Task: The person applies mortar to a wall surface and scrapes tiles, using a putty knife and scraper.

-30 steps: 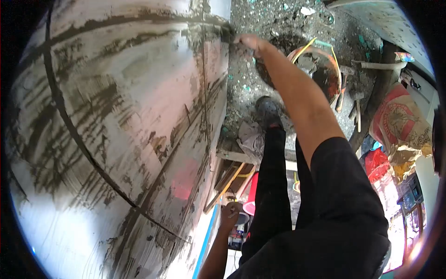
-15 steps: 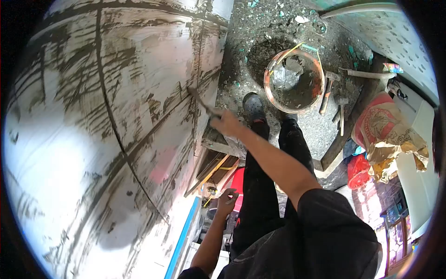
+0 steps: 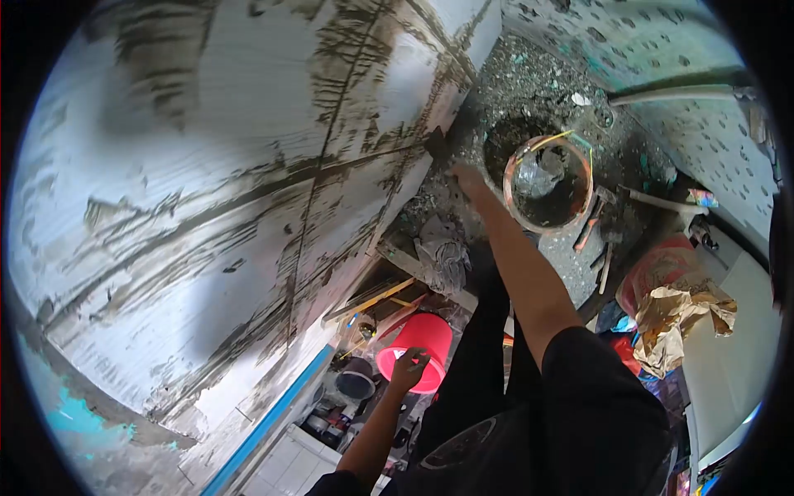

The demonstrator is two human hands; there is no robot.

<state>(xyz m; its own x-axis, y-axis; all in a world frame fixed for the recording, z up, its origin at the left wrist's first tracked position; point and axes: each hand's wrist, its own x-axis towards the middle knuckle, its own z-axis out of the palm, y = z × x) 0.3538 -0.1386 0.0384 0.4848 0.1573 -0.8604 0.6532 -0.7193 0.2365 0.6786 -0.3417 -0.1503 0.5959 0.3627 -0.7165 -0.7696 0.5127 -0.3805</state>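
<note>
My right hand (image 3: 469, 180) is closed on the handle of a flat-bladed putty knife (image 3: 435, 143). Its dark blade overlaps the right edge of a wall of large pale tiles (image 3: 240, 74), close to a joint. Dark grey paste fills the tile joints and lies in streaks across the faces. Over on the lower side, my left hand (image 3: 408, 369) hangs with loosely bent fingers and a gap at the thumb, holding nothing. It overlaps a red bucket (image 3: 426, 335) in this view.
An orange-rimmed bucket (image 3: 508, 190) holding grey mix and a clear plastic piece stands on the rubble-strewn floor. A hammer (image 3: 592, 219) lies beside it. Further right are a torn paper sack (image 3: 682, 318) and a pale panel (image 3: 748, 364). A grey cloth (image 3: 444, 252) hangs over timber.
My view has swung, showing more of the lower wall and the red bucket. My right hand with the putty knife has moved to the wall's right edge. My left hand stays low and empty.
</note>
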